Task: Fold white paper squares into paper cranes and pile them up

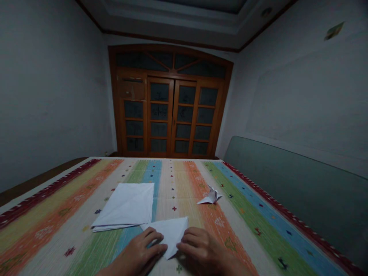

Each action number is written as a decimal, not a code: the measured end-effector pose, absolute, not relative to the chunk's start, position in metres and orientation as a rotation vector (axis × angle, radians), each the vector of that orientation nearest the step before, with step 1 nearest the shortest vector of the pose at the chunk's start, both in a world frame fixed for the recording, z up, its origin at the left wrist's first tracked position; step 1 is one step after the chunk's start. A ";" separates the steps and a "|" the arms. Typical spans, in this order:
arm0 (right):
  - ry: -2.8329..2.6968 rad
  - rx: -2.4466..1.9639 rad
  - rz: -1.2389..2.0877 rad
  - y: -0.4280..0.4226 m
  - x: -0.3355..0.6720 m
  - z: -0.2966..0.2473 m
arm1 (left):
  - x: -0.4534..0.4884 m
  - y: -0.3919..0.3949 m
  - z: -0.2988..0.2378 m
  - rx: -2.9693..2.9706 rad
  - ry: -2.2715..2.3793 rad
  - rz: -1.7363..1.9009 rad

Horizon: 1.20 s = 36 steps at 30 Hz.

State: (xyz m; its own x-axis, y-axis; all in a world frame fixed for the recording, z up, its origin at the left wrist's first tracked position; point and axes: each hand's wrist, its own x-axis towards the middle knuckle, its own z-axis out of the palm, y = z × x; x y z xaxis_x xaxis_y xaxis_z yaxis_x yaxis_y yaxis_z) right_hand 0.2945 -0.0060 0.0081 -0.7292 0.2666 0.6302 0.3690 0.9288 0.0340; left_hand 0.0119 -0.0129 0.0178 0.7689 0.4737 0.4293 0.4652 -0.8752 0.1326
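A white sheet of paper (169, 232), folded to a pointed shape, lies on the striped cloth near the bottom edge. My left hand (140, 253) rests on its left side with the fingers curled down on the paper. On the sheet's right side my right hand (201, 249) presses with bent fingers. Both hands pinch the paper at its near corner. A small stack of white sheets (126, 207) lies just beyond my left hand. Farther right stands a finished folded paper figure (211, 196).
The striped, multicoloured cloth (258, 214) covers a wide flat surface. A grey-green panel (301, 191) runs along its right side by the wall. Wooden doors with dark glass panes (169, 115) close the far end of the room.
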 end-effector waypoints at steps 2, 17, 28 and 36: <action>-2.420 -0.420 -0.200 -0.011 0.296 0.013 | 0.012 -0.014 0.019 2.969 0.753 0.687; -2.172 -1.035 0.351 0.001 0.306 -0.003 | 0.007 -0.015 0.024 2.859 0.742 0.537; -2.167 -1.073 0.523 -0.002 0.295 -0.005 | 0.005 -0.014 0.018 2.865 0.724 0.565; -2.323 -1.123 0.256 -0.001 0.292 0.001 | 0.009 -0.018 0.030 2.861 0.679 0.533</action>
